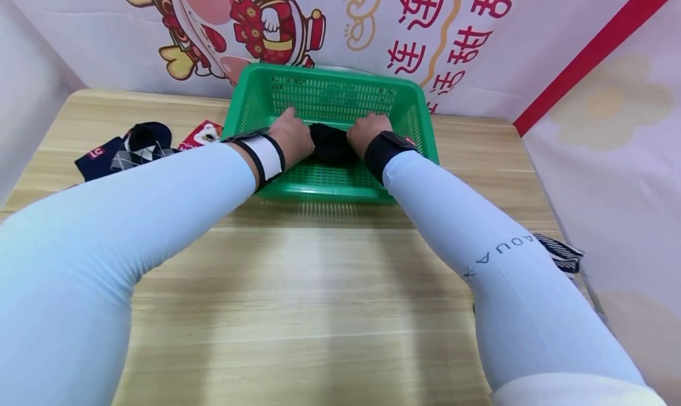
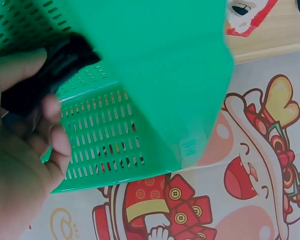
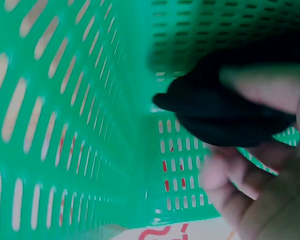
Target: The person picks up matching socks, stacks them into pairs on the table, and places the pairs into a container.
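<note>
Both hands reach into a green plastic basket (image 1: 340, 192) at the back of the table. Between them is a piece of black cloth (image 1: 334, 143), dark and soft, its exact kind not clear. My left hand (image 1: 292, 137) grips its left end; in the left wrist view the thumb lies over the cloth (image 2: 65, 60) and the fingers curl beneath. At the right end my right hand (image 1: 369, 132) pinches the cloth (image 3: 220, 105) between thumb and fingers, as the right wrist view shows. Holes in the basket floor show below the cloth.
Left of the basket lie dark socks (image 1: 101, 155), a grey argyle sock (image 1: 151, 153) and a red patterned sock (image 1: 204, 134). A striped cloth piece (image 1: 561, 255) sits at the table's right edge. A printed wall sheet (image 1: 340, 28) hangs directly behind the basket.
</note>
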The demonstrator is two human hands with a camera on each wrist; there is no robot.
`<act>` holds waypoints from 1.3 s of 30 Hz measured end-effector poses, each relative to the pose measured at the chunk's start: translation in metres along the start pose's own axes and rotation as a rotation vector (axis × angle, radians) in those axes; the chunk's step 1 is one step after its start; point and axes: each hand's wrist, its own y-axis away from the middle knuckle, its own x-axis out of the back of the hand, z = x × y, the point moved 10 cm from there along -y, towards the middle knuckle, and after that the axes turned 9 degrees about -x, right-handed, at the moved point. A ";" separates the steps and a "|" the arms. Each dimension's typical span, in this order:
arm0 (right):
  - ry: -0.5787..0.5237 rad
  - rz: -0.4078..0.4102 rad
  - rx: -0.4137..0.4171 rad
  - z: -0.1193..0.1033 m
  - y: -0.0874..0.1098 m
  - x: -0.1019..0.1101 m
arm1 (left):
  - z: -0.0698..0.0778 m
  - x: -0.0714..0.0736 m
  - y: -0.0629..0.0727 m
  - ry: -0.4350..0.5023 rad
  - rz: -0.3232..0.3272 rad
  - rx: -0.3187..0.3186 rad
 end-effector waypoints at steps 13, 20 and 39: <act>-0.187 -0.241 0.085 0.000 0.042 -0.005 | 0.011 -0.011 0.034 0.358 -0.232 -0.017; -0.224 -0.257 0.040 0.007 0.054 -0.006 | 0.011 -0.016 0.044 0.440 -0.305 0.010; -0.723 0.589 0.158 0.020 0.149 0.111 | 0.004 0.087 0.158 0.266 1.021 0.022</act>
